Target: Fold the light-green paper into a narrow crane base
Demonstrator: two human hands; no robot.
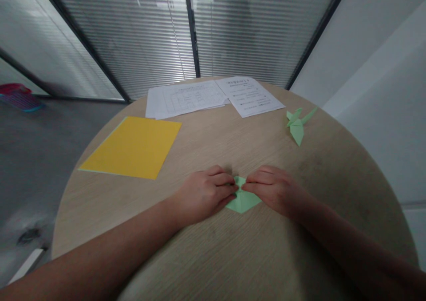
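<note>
A small light green folded paper (243, 201) lies on the round wooden table (213, 256), just in front of me. My left hand (203, 194) pinches its left side with curled fingers. My right hand (274, 189) pinches the right side, fingertips almost meeting those of the left at the paper's top. Much of the paper is hidden under both hands; only its lower pointed part shows.
A yellow sheet stack (133, 146) lies at the left of the table. White printed papers (186, 99) and another printed sheet (249, 96) lie at the far edge. A finished green folded figure (297, 124) rests at the right. Window blinds and a wall stand behind.
</note>
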